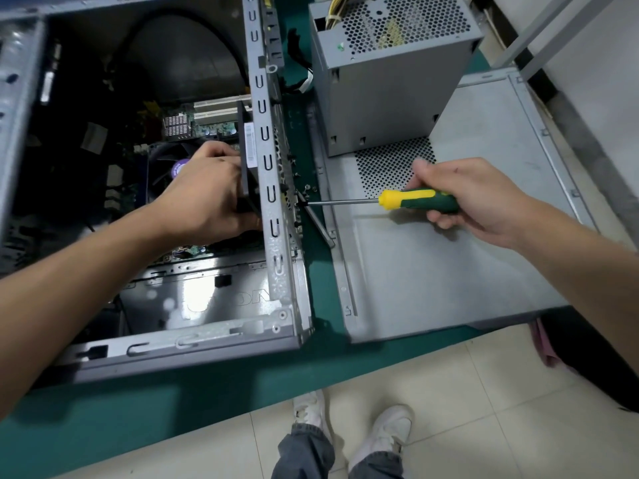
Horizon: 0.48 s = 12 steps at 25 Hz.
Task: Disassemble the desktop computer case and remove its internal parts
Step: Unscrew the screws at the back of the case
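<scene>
- The right hand (473, 198) is gripping a green-and-yellow screwdriver (420, 199), its tip touching the rear wall of the open computer case (273, 209) lying on the green table (138, 409).
- The left hand (207, 198) is reaching inside, clasping a black fan (247, 160).
- 1 power supply (390, 74) is standing on the removed side panel (449, 257).

A repair workshop: green-matted bench (207, 402) bearing an opened computer case (276, 236) over tiled floor (466, 409).

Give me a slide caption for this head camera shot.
Right hand drives a screwdriver into the open case's side wall while the left hand grips a black part inside.
</scene>
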Tool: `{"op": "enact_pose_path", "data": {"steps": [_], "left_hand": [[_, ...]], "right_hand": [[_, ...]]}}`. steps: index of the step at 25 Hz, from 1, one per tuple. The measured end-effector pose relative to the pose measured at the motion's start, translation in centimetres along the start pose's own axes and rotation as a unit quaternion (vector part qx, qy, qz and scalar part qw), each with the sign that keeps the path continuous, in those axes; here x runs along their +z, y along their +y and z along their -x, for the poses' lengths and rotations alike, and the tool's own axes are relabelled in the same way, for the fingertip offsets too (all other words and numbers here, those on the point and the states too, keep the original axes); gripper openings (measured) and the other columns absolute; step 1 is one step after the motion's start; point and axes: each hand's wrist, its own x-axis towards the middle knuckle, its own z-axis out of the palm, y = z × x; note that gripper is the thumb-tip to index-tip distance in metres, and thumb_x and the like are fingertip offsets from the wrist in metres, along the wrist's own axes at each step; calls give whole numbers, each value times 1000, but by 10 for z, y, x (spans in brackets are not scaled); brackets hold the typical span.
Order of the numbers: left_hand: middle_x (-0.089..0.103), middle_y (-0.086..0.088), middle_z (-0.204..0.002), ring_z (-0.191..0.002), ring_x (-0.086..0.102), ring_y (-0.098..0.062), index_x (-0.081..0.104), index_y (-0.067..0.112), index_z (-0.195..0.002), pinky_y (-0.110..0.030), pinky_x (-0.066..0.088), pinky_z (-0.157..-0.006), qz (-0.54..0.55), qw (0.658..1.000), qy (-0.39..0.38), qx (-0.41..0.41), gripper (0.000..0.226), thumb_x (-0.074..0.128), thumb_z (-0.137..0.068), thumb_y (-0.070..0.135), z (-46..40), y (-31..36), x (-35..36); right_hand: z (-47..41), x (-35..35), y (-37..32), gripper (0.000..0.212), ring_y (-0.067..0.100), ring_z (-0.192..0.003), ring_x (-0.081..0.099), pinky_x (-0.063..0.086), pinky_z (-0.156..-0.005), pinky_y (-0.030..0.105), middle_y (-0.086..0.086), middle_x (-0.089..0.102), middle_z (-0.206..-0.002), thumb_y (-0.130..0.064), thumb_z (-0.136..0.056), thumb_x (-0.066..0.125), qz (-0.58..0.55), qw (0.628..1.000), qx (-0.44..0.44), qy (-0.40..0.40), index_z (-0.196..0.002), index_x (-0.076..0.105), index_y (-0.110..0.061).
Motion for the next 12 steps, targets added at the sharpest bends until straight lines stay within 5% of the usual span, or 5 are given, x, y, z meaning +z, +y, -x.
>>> {"op": "enact_pose_path", "data": {"steps": [4, 8, 10, 12], "left_hand": [[63, -7, -65, -65, 65, -34, 50, 37, -74, -33, 28, -76, -5, 1000, -14, -5, 3, 50, -72, 40, -2, 0, -1], [65, -9, -66, -65, 65, -34, 67, 15, -68, -33, 28, -77, -21, 1000, -2, -4, 30, 51, -73, 40, -1, -2, 0], [64, -9, -64, -63, 66, -34, 65, 20, -67, -34, 29, -78, -25, 1000, -3, -5, 24, 51, -73, 39, -1, 0, -1], [63, -7, -63, -62, 65, -32, 54, 35, -71, -34, 29, -79, -15, 1000, 2, -11, 6, 51, -72, 40, -2, 1, -2]], "right_hand": [[-7, -7, -7, 42, 17, -43, 41, 30, -36, 17, 9, 58, -57, -48, -89, 63, 153, 988, -9, 2, -74, 63, -9], [3, -5, 0, 19, 11, -65, 58, 50, -56, 18, -3, 64, -72, -33, -65, 80, 2, 995, -100, 2, -77, 74, -20], [4, -5, 1, 24, 14, -65, 60, 53, -57, 20, -3, 66, -72, -35, -64, 80, -51, 995, -79, 16, -80, 72, -20], [4, -4, 0, 38, 17, -48, 53, 46, -41, 21, 3, 64, -62, -51, -81, 68, 40, 999, -28, 13, -82, 65, -13]]}}
